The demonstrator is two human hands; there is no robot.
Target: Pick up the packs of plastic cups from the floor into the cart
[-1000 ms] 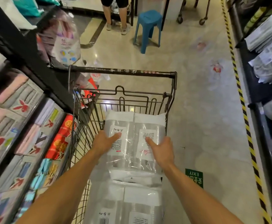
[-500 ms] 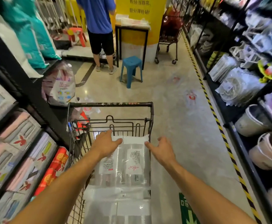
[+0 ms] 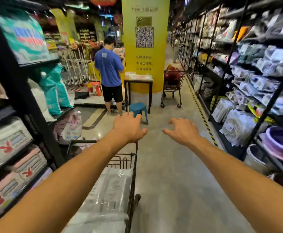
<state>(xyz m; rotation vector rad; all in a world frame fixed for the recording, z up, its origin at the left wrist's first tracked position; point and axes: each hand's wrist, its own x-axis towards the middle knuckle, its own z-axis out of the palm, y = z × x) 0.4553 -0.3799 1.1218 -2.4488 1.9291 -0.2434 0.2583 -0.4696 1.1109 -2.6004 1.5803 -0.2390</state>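
Now both hands are off the load. A second ago they lay flat on the top pack in the basket; half a second ago they were parting from it. At this moment the left hand (image 3: 129, 127) and the right hand (image 3: 182, 132) hang in the air near the middle of the view, side by side and well above the cart (image 3: 132, 172). Their fingers (image 3: 172, 121) are spread and loosely bent, gripping nothing.

The packs of plastic cups (image 3: 108, 190) lie stacked in the cart's basket at about 6 o'clock, their clear wrap and printed labels showing under the left forearm. They appear settled against the wire wall, with neither hand touching them.

The view has also lifted from the basket to the aisle ahead. A blue stool (image 3: 138, 109) stands at 12 o'clock just past the hands. A person in a blue shirt (image 3: 108, 68) stands at 11 o'clock beside a yellow pillar (image 3: 145, 47), and a second cart (image 3: 172, 84) waits at 1 o'clock.

For the task, this looks like a finished placement: that pack has been let go and stays put. The stretch of floor (image 3: 171, 182) in view, from 3 to 5 o'clock, shows no pack. Whether more lie lower down or behind cannot be told from here.
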